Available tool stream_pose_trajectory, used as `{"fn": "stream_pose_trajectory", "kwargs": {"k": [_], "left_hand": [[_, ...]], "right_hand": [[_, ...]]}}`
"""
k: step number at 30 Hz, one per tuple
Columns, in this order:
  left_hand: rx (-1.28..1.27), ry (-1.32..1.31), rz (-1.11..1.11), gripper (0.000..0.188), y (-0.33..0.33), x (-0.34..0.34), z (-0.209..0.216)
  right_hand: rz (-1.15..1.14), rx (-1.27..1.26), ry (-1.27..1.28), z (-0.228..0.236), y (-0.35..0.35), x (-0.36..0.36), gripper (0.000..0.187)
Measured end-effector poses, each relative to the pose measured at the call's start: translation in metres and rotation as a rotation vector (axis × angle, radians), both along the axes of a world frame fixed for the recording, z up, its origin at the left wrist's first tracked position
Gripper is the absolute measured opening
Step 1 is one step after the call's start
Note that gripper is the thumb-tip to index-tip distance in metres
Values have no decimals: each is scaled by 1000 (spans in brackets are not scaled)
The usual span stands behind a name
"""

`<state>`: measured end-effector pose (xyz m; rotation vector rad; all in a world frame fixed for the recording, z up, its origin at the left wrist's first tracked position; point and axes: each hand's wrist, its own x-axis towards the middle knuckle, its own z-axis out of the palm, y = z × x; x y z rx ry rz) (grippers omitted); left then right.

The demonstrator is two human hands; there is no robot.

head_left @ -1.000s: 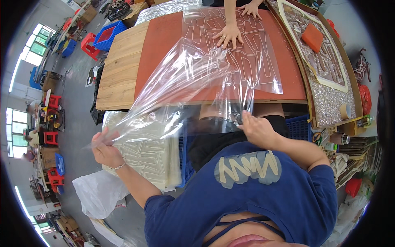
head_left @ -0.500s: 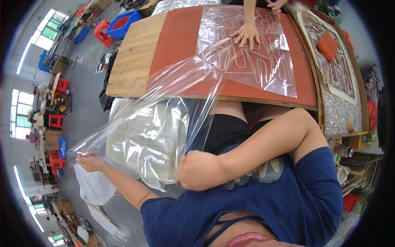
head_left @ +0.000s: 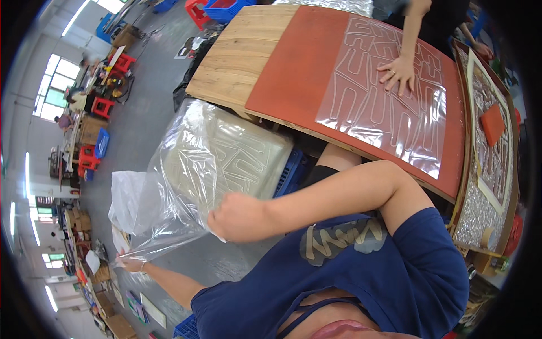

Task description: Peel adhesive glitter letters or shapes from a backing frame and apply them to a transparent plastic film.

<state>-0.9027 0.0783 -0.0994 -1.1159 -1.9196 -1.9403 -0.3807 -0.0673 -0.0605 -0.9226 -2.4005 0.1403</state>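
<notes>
A large clear plastic film (head_left: 186,181) hangs between my two hands at my left side, off the table. My right hand (head_left: 237,217) is fisted on its near edge, arm crossed over my body. My left hand (head_left: 132,263) is stretched far out low on the left, pinching the film's other end. Under the film lies a pale stack of sheets with cut-out shapes (head_left: 237,158) on a blue crate (head_left: 291,169). On the table a red mat (head_left: 299,73) carries another clear sheet with outlined shapes (head_left: 384,107), pressed flat by another person's hand (head_left: 398,73).
The wooden table (head_left: 243,62) has its near edge just beyond my knee. A glittery board with a red block (head_left: 492,124) lies at the right. Red stools, blue crates and clutter stand on the grey floor at the left. A white bag (head_left: 127,192) lies on the floor.
The film has come off the table and swung down to my left over the stack. My right hand crossed leftward with it; my left hand reached lower and farther out.
</notes>
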Motion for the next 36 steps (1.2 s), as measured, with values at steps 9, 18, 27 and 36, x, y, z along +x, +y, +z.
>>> {"fn": "stream_pose_trajectory", "kwargs": {"k": [9,18,27,36], "left_hand": [[-336,791,262,59,126,16,216],[186,1687,-22,35,384,411,366],[403,1317,-403,46,359,789,197],[60,1372,-509,76,288,883,103]], "right_hand": [[-210,-357,406,-14,91,36,17],[-313,-1006,1131,-34,134,142,36],[-481,-1101,1678,-117,93,190,41],[-628,-1228,1948,-173,101,234,39]]}}
